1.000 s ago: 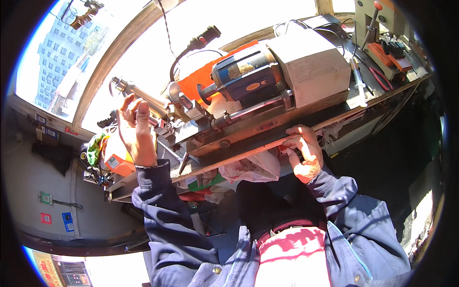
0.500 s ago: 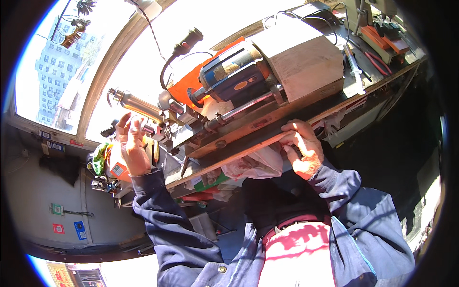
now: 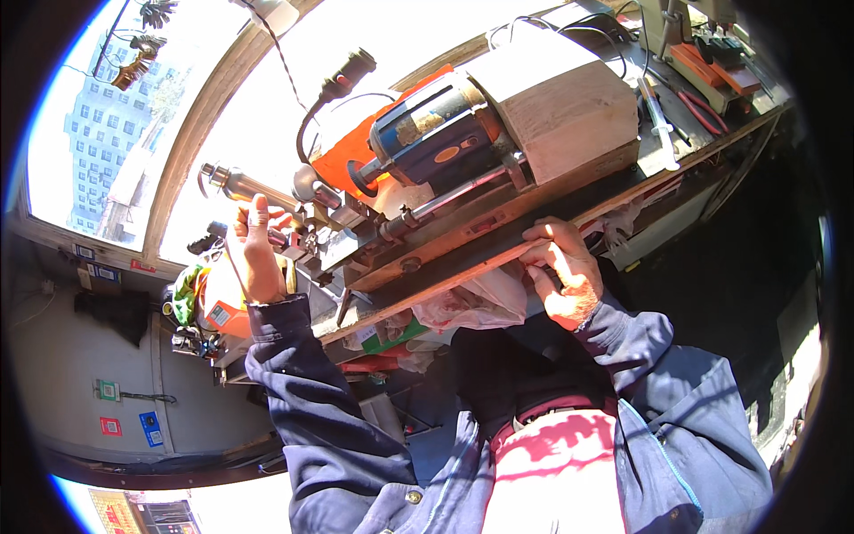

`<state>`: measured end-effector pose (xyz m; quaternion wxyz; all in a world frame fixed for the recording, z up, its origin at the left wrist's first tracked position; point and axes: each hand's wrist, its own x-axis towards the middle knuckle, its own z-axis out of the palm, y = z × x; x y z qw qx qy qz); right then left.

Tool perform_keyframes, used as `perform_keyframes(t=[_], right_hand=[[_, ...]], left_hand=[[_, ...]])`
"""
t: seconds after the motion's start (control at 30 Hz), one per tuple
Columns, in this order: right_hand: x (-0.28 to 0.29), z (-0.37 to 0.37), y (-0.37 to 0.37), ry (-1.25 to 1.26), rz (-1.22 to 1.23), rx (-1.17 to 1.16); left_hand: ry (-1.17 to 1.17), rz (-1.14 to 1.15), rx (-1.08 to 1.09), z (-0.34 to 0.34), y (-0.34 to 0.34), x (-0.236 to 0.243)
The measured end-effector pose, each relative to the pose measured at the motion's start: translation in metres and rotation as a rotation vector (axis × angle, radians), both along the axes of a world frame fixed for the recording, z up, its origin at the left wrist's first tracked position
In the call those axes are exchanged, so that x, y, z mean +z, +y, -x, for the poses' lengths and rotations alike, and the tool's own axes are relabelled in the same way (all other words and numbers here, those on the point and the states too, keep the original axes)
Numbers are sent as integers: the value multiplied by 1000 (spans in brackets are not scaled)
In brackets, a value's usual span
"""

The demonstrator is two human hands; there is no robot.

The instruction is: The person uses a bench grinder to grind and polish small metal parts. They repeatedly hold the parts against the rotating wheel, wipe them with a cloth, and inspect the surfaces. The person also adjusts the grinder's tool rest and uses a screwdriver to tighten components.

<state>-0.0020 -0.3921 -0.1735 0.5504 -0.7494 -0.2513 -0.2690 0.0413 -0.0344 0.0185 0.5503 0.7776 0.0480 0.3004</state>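
Note:
A key-cutting machine with a blue motor (image 3: 440,138) stands on a long bench by the window. At its left end, my left hand (image 3: 256,258) is raised beside the clamps (image 3: 311,240) and a dark reddish handle (image 3: 278,238). The thumb points up and the fingers curl over; what lies inside them is hidden. My right hand (image 3: 567,276) rests at the bench's front edge (image 3: 480,271), in front of the machine's base. Its fingers are bent over the edge, with the thumb lower down.
A pale box-shaped cover (image 3: 565,111) forms the machine's right end. Farther right lie a syringe (image 3: 658,125), red-handled pliers (image 3: 703,114) and an orange-and-grey device (image 3: 712,71). A lamp on a bent neck (image 3: 342,80) rises behind. Plastic bags (image 3: 471,303) hang under the bench.
My left hand has shifted slightly, its thumb now upright and its fingers curled over toward the machine. My right hand stays at the bench edge.

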Motion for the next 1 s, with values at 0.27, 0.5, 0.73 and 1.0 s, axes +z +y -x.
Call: perform_keyframes(t=[0.27,0.5,0.73,1.0], right_hand=[[4,-1,-4,-8,22,-6],[6,-2,-3,-22,17,-5],[4,-1,-3,9,21,21],[4,-1,-4,20,14,22]], left_hand=[[-75,-302,134,22,-5,2],[-101,316,-339,21,28,-3],[-79,368,-221,0,29,-7],[-8,-258,153,20,-1,6]])
